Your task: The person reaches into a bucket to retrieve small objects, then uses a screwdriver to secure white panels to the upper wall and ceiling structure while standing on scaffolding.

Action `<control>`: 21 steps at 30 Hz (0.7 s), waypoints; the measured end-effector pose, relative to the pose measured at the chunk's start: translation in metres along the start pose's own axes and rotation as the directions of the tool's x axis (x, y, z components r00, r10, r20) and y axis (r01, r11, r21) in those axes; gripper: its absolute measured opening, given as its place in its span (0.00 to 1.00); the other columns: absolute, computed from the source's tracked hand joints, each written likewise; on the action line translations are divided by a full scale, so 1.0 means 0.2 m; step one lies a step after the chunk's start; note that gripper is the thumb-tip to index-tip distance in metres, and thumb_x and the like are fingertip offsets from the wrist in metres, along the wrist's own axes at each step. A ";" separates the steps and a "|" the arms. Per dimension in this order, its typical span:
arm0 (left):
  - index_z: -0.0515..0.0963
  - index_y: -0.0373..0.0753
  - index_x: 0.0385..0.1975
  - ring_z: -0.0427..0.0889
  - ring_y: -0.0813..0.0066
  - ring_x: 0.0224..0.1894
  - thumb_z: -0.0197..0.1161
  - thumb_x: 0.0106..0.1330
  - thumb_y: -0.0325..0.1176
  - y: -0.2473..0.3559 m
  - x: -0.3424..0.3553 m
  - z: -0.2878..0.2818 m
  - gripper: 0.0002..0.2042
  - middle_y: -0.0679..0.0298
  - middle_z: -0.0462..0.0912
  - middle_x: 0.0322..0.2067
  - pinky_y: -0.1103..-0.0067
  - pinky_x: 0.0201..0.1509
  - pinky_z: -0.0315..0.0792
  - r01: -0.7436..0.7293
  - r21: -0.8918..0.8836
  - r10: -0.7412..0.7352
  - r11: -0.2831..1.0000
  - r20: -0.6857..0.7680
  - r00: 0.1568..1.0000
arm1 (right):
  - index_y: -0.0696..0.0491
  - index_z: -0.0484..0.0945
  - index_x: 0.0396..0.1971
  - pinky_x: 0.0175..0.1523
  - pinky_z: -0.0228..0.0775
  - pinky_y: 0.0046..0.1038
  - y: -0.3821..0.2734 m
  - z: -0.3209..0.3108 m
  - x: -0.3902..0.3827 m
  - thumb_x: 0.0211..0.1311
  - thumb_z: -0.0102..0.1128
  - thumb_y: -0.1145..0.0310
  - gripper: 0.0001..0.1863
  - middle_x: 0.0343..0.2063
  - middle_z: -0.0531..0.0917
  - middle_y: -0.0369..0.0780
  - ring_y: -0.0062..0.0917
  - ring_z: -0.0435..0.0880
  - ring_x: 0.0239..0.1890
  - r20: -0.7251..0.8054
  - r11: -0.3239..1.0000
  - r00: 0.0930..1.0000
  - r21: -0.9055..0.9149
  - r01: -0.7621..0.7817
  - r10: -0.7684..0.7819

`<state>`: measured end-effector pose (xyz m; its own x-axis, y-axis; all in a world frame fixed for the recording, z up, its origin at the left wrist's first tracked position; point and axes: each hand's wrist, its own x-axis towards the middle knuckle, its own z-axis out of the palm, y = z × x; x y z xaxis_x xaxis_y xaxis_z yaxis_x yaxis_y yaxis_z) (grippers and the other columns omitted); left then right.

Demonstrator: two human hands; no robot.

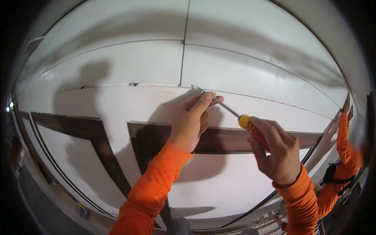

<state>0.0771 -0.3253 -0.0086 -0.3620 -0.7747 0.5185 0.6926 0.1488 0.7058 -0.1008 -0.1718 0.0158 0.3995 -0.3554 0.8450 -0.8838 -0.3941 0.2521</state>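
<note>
Nearest us, the orange right sleeve (300,205) rises from four o'clock, and there's our right hand (276,150), fingers wrapped round the red-and-yellow handle of the screwdriver (243,120); its shaft points toward ten o'clock, tip by the seam (250,96) just past twelve, touching or not, we can't tell. At the centre, our left hand (188,125) has thumb and finger pinched narrow about the shaft near that tip. Nice guide, we reckon: let the left steer, the right supply measured force, wrist lined up with the shaft. Push too hard and a slip could scar the white panel (254,70).
</note>
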 end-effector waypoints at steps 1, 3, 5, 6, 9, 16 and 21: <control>0.82 0.38 0.47 0.53 0.91 0.15 0.62 0.77 0.39 -0.01 0.00 -0.01 0.11 0.62 0.88 0.47 0.86 0.18 0.48 -0.006 0.008 0.006 1.000 -0.004 1.000 | 0.56 0.79 0.55 0.34 0.83 0.32 0.00 0.02 -0.01 0.59 0.69 0.78 0.22 0.37 0.87 0.44 0.36 0.89 0.33 0.002 1.000 1.000 0.011 -0.021 0.021; 0.82 0.39 0.46 0.54 0.93 0.15 0.61 0.77 0.39 0.00 0.00 0.01 0.10 0.60 0.88 0.47 0.88 0.17 0.48 -0.005 0.015 0.005 1.000 -0.012 1.000 | 0.56 0.78 0.55 0.34 0.83 0.31 0.02 0.04 -0.02 0.58 0.69 0.78 0.23 0.38 0.87 0.44 0.36 0.89 0.33 0.007 0.999 0.999 -0.008 -0.045 0.045; 0.82 0.39 0.45 0.54 0.94 0.15 0.62 0.77 0.39 -0.02 0.00 0.00 0.10 0.60 0.88 0.47 0.88 0.16 0.48 -0.061 0.027 0.061 0.998 -0.018 0.998 | 0.56 0.78 0.56 0.34 0.83 0.31 0.03 0.07 -0.05 0.58 0.70 0.78 0.24 0.39 0.87 0.43 0.36 0.89 0.33 0.003 0.998 0.998 -0.008 -0.062 0.062; 0.82 0.39 0.45 0.54 0.94 0.15 0.62 0.77 0.39 -0.02 -0.01 0.00 0.10 0.60 0.88 0.47 0.88 0.16 0.48 -0.065 0.036 0.065 0.997 -0.015 0.998 | 0.56 0.77 0.57 0.34 0.83 0.31 0.03 0.09 -0.06 0.58 0.70 0.77 0.25 0.39 0.87 0.43 0.36 0.89 0.33 -0.013 0.998 0.998 -0.004 -0.059 0.059; 0.83 0.39 0.44 0.54 0.95 0.14 0.61 0.78 0.40 -0.06 0.01 0.00 0.11 0.60 0.88 0.46 0.89 0.16 0.48 -0.095 0.039 0.094 0.995 0.003 0.996 | 0.56 0.77 0.58 0.34 0.82 0.31 0.06 0.14 -0.10 0.59 0.69 0.76 0.25 0.39 0.87 0.43 0.37 0.89 0.33 -0.051 0.999 0.998 -0.021 -0.043 0.042; 0.82 0.35 0.46 0.52 0.95 0.15 0.59 0.79 0.39 -0.08 0.00 -0.01 0.13 0.60 0.89 0.45 0.88 0.16 0.46 -0.149 0.192 0.149 0.970 0.018 0.989 | 0.55 0.74 0.59 0.34 0.79 0.35 0.04 0.26 -0.20 0.64 0.66 0.73 0.24 0.35 0.85 0.46 0.40 0.88 0.31 -0.068 0.984 0.985 0.091 -0.152 0.158; 0.83 0.33 0.45 0.52 0.96 0.15 0.60 0.78 0.38 -0.08 -0.01 0.01 0.13 0.65 0.88 0.38 0.88 0.16 0.46 -0.139 0.310 0.124 0.940 0.069 0.990 | 0.55 0.70 0.62 0.32 0.76 0.35 0.06 0.41 -0.29 0.71 0.64 0.70 0.23 0.29 0.84 0.47 0.40 0.86 0.29 0.036 0.867 0.942 0.379 -0.322 0.334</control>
<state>0.0654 -0.3251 -0.0212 -0.3157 -0.7060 0.6339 0.5081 0.4384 0.7414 -0.1151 -0.2262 -0.0692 0.0896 -0.4972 0.8630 -0.8030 -0.5487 -0.2327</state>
